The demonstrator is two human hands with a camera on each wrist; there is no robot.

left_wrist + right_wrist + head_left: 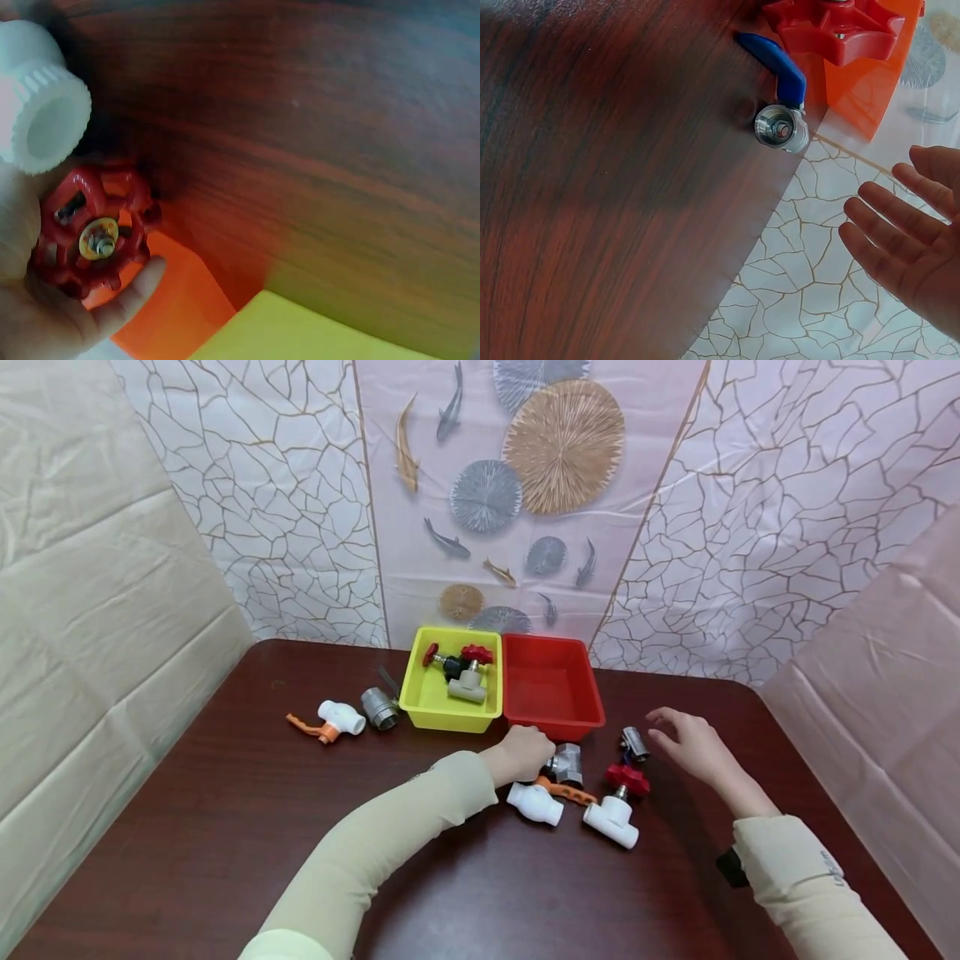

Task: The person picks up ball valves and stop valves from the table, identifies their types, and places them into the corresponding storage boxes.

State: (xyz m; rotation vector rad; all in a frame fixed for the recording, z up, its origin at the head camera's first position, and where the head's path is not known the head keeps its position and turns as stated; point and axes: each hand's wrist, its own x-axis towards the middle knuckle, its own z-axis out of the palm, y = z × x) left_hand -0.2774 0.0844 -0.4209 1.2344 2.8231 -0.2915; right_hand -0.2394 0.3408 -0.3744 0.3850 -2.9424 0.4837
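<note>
My left hand (521,753) grips a metal gate valve (567,765) by its red handwheel (97,232), thumb and fingers around the rim. From the head view the wheel is hidden under that hand. Just in front lies a white ball valve (536,803) with an orange lever (567,792). My right hand (693,745) hovers with loosely spread fingers, holding nothing. To its left sits a small metal ball valve (780,127) with a blue lever (780,64). A white stop valve (612,820) with a red star-shaped knob (628,780) lies nearer me.
A yellow bin (450,720) holds two valves with red handwheels. Against it stands a red bin (555,727) with nothing visible inside. Left of the yellow bin lie a metal ball valve (379,708) and another white valve (342,717) with an orange lever. Cloth walls border the table.
</note>
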